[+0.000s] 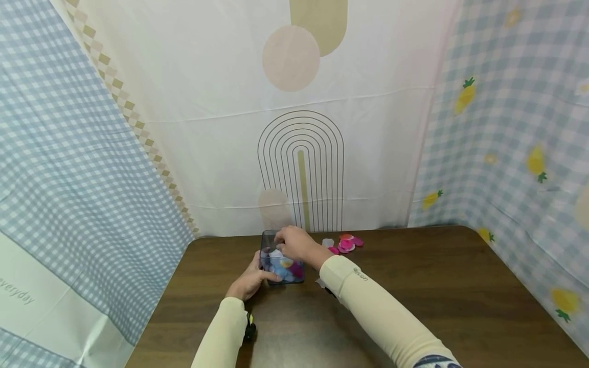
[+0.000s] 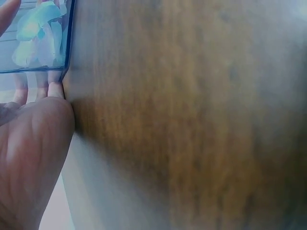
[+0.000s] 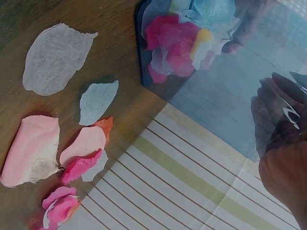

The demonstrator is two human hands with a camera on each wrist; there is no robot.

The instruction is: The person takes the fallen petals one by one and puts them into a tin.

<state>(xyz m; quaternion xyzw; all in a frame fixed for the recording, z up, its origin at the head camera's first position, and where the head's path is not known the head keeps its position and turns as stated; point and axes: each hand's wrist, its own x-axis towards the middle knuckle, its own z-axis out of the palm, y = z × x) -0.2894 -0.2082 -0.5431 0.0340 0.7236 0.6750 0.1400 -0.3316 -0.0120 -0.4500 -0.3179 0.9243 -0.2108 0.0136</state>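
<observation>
A see-through box (image 1: 270, 239) with a dark tint stands on the table, petals (image 1: 280, 268) in blue, white, pink and yellow heaped in its lower part. My left hand (image 1: 250, 278) grips its left side, thumb across the front; in the left wrist view the left hand's fingers (image 2: 55, 86) reach past the box's edge. At the open top is my right hand (image 1: 294, 242), its fingers bent down into the box. The right wrist view shows those fingers (image 3: 278, 112) through the clear wall; whether they pinch a petal cannot be made out.
Loose petals (image 1: 346, 244) in pink, white and orange lie on the brown table (image 1: 414, 286), right of the box. Behind the table hangs a pale printed cloth (image 1: 221, 168), with checked cloths (image 1: 106, 168) at both sides.
</observation>
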